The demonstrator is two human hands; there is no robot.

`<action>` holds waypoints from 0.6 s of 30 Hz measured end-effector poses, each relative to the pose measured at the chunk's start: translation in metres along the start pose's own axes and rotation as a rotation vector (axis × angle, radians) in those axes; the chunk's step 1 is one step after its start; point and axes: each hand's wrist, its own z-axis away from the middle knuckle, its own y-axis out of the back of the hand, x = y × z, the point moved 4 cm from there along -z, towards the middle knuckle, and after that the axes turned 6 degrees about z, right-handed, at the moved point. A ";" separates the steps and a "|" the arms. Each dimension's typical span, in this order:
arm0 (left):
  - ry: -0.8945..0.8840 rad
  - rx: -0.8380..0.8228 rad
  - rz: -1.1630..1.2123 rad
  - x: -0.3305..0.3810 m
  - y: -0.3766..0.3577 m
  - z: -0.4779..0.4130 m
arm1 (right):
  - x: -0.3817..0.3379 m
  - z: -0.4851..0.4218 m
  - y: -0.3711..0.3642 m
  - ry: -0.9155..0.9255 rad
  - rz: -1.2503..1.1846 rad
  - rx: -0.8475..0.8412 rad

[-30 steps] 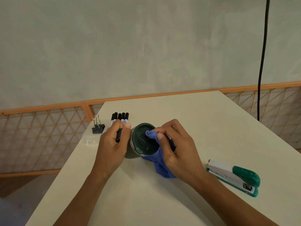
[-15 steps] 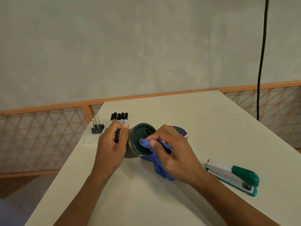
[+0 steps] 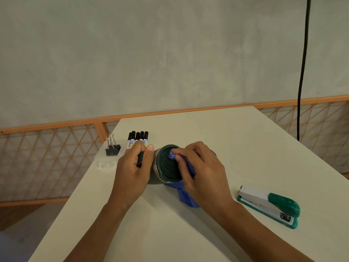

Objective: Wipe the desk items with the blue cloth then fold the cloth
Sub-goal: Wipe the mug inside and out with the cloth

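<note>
A steel travel mug with a dark green lid [image 3: 167,165] lies tilted on the cream desk [image 3: 236,148], its lid facing me. My left hand [image 3: 134,167] grips the mug's dark handle on its left side. My right hand [image 3: 200,169] pinches the blue cloth [image 3: 186,194] and presses a bunched corner of it against the lid's upper rim. The rest of the cloth hangs under my right palm onto the desk.
Several black markers [image 3: 138,138] lie side by side behind the mug. A black binder clip [image 3: 112,149] sits on a clear plastic box [image 3: 105,164] at the desk's left edge. A green and white stapler [image 3: 270,206] lies at the right. A black cable [image 3: 302,72] hangs down the wall.
My right hand has slid the cloth from the middle of the lid up to its top rim. The purple object seen behind my right hand is hidden now. My left hand stays put.
</note>
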 end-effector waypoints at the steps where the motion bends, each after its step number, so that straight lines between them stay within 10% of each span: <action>1: 0.003 -0.002 0.005 0.001 0.000 0.000 | -0.001 0.002 -0.001 -0.054 -0.048 -0.017; 11: 0.013 -0.010 -0.003 -0.004 0.004 -0.001 | -0.007 0.004 -0.011 -0.135 -0.310 -0.135; 18: 0.036 -0.003 0.014 -0.001 0.001 0.000 | 0.000 -0.004 0.001 0.079 0.172 -0.007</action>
